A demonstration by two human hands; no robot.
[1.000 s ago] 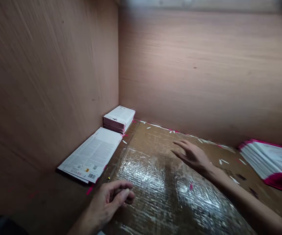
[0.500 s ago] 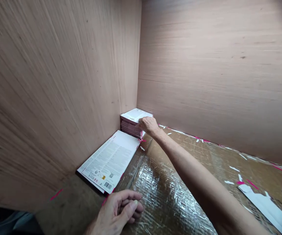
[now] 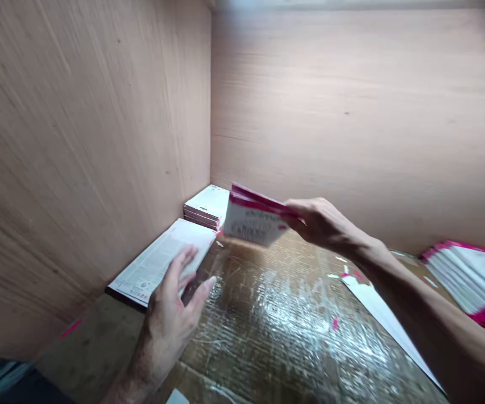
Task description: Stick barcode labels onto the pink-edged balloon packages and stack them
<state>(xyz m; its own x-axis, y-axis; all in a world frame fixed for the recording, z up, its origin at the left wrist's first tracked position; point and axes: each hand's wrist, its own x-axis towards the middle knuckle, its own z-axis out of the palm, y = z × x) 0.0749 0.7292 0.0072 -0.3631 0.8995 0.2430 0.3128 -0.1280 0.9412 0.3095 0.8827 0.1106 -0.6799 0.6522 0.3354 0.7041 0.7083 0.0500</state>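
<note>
My right hand (image 3: 316, 221) grips a few flat white-and-magenta printed cartons (image 3: 257, 219) by their right end, holding them in the air above the tabletop. Blur hides most of their print. In the back corner sits a low stack of similar flat white cartons (image 3: 209, 202). Before it, along the left wall, lies a longer flat white carton pile (image 3: 162, 258) with fine print and symbols. My left hand (image 3: 175, 303) hovers near that pile's right edge, fingers apart, holding nothing.
Plywood walls (image 3: 330, 112) rise at the left and back. Shiny film-covered cardboard (image 3: 293, 303) covers the surface, with paper scraps on it. To the right are a white sheet (image 3: 388, 320) and a fanned stack of white-and-magenta cartons (image 3: 470, 275).
My right hand has lifted several cartons off the corner stack and moved them right; that stack is lower. My left hand has risen and its fingers have spread. The view has turned right.
</note>
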